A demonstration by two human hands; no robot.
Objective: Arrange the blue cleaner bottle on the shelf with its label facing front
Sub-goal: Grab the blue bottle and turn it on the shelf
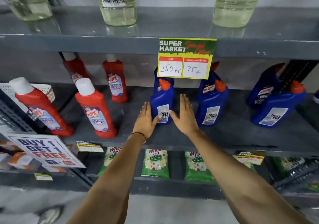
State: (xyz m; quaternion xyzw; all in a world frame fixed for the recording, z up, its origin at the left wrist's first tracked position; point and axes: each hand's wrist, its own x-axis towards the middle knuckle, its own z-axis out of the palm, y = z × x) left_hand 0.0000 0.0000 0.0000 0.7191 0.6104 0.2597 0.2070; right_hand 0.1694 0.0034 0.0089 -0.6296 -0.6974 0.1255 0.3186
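A blue cleaner bottle (162, 101) with an orange-red cap stands upright on the grey middle shelf (224, 137), its white back label with small print turned toward me. My left hand (145, 120) lies flat against the bottle's left side, thumb touching the label. My right hand (184, 115) is flat on its right side, fingers straight and pointing up, thumb reaching onto the label. Both palms press the bottle between them. A second blue bottle stands directly behind it, mostly hidden.
Two more blue bottles (211, 103) (278, 108) stand to the right, red cleaner bottles (95, 109) to the left. A yellow price card (186, 58) hangs from the upper shelf edge just above the bottle. Green detergent packs (155, 163) fill the shelf below.
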